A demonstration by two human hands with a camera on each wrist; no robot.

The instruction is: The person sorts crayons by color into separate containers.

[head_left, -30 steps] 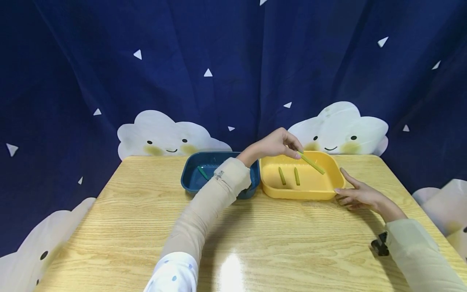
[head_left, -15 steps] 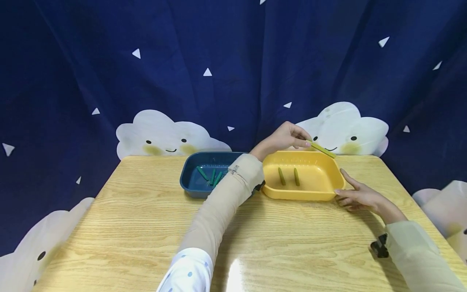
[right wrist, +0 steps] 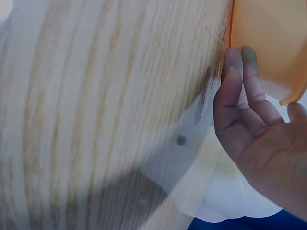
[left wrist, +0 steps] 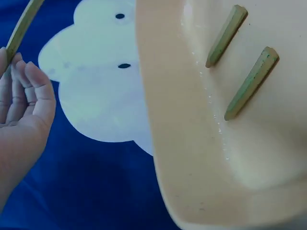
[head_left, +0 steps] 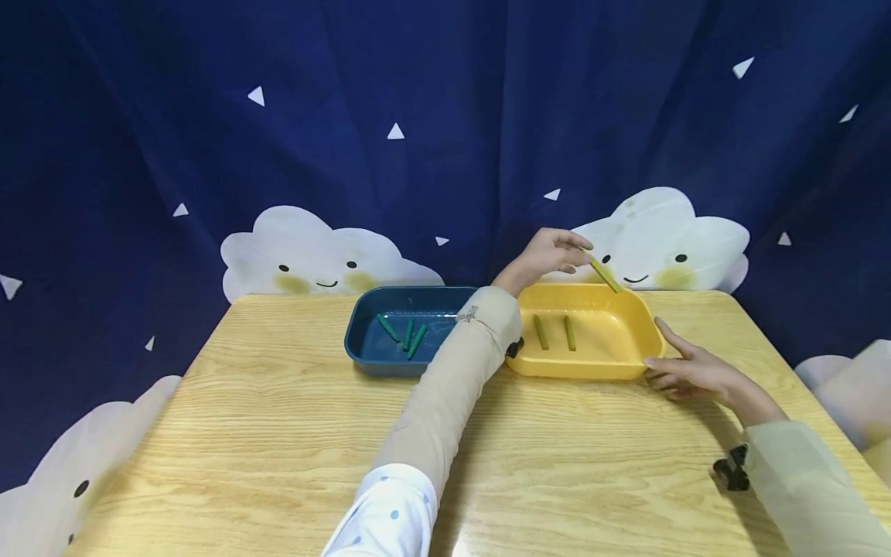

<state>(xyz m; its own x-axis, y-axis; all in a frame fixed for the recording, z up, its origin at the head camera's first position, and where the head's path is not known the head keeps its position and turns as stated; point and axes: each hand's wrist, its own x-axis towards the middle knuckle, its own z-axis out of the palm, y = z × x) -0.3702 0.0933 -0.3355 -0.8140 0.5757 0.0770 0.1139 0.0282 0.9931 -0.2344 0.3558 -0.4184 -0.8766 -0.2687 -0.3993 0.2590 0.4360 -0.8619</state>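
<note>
My left hand pinches a yellow-green crayon between thumb and fingers above the back rim of the yellow tray. The left wrist view shows part of that held crayon and the curled fingers at its lower end. Two more crayons of that colour, one at the left and one beside it, lie apart on the tray floor. At the tray's front right corner, my right hand touches the outside with relaxed, spread fingers; it holds nothing else.
A dark blue tray stands left of the yellow one, with several green crayons inside. Part of it is hidden by the left forearm. The wooden table reaches to a dark blue curtain with white clouds.
My left hand has risen from above the yellow tray's inside towards its back rim, carrying the crayon, which now tilts more steeply. The right hand stays at the tray's corner.
</note>
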